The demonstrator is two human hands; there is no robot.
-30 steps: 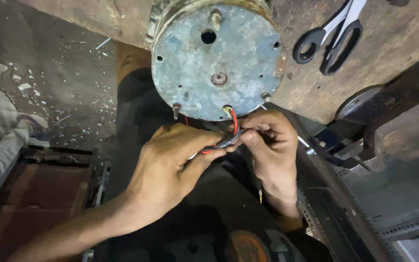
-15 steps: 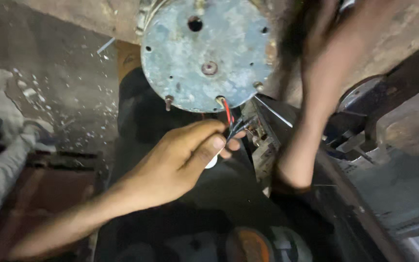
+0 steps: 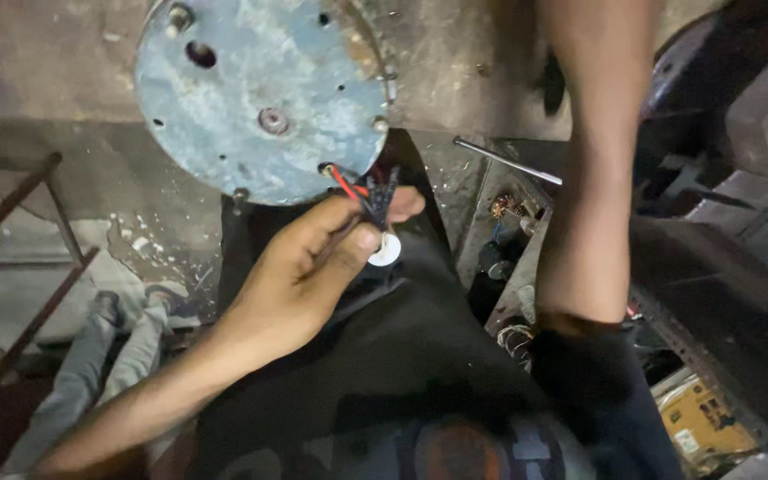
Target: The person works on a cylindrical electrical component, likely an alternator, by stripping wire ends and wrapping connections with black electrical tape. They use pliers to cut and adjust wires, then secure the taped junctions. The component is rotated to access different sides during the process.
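Our left hand [image 3: 308, 267] pinches the red and black wires [image 3: 362, 191] just below the motor housing [image 3: 260, 93]; they look thin and limp, best held near their exit. Our right hand's out of view.

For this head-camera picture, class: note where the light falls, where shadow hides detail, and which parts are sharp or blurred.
Head view: soft light falls on the round blue-grey motor casing and the left hand pinching the wire bundle, all fairly sharp; the right forearm is slightly smeared, its hand cut off by the top edge; the lower right sinks into deep shadow; no glare.
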